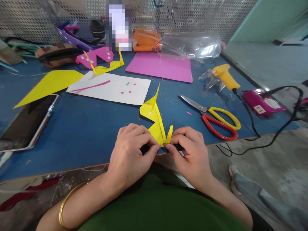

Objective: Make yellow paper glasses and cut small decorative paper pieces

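Observation:
A folded yellow paper shape (155,118) lies at the near edge of the blue table (84,128), one long point reaching away from me. My left hand (132,150) pinches its near end from the left with thumb and fingertips. My right hand (190,150) pinches the same end from the right, beside a small upright yellow flap. Both hands meet at the paper's lowest fold, right over the table edge.
Scissors with red and yellow handles (216,118) lie to the right, with a yellow glue gun (225,77) and a pink power strip (262,104) behind. A white sheet (113,88), pink sheet (161,65), yellow triangle (51,85) and a phone (27,122) lie farther left.

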### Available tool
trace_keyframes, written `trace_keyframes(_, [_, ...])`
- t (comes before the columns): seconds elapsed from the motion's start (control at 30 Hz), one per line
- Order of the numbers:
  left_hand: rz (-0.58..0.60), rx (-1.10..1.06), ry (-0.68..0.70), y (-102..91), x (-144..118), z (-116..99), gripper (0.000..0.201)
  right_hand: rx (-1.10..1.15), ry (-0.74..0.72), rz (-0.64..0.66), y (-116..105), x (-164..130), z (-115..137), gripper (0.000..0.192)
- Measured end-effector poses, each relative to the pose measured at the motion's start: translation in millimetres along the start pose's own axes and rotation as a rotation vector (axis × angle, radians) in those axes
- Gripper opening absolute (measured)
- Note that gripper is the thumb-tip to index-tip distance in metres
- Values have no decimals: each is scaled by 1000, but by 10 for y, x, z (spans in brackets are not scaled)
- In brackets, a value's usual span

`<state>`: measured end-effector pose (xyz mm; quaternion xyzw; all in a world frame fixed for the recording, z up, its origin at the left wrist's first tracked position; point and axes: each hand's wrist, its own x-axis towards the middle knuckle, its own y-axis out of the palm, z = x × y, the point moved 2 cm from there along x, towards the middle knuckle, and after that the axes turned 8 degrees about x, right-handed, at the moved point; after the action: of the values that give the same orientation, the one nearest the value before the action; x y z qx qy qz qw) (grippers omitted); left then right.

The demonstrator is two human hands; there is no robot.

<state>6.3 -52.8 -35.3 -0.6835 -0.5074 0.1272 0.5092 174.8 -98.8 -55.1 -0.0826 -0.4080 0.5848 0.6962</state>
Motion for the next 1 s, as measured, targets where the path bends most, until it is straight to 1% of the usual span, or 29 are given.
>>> trace_keyframes(0.2, [-26, 20, -8, -2, -8, -6, 12, 13, -31, -22, -8, -9, -27, 11])
trace_keyframes(0.3, [-20, 33, 9, -1, -21, -6, 12, 22, -39, -19, -14, -6, -30, 8])
trace_keyframes(0.43, [1, 37, 21, 0, -27, 2, 13, 1, -13, 0, 2, 9, 0, 10])
trace_keyframes(0.67, [-43, 103, 24, 2, -24, 16, 19, -23, 26, -31, 76, -22, 32, 16])
trace_keyframes(0.83, [-23, 114, 29, -2, -25, 14, 21, -31, 44, -45, 91, -28, 27, 17])
trace_keyframes(1.0, [-5, 103, 28, -2, -20, 12, 20, -43, 43, -21, 93, -16, 32, 17])
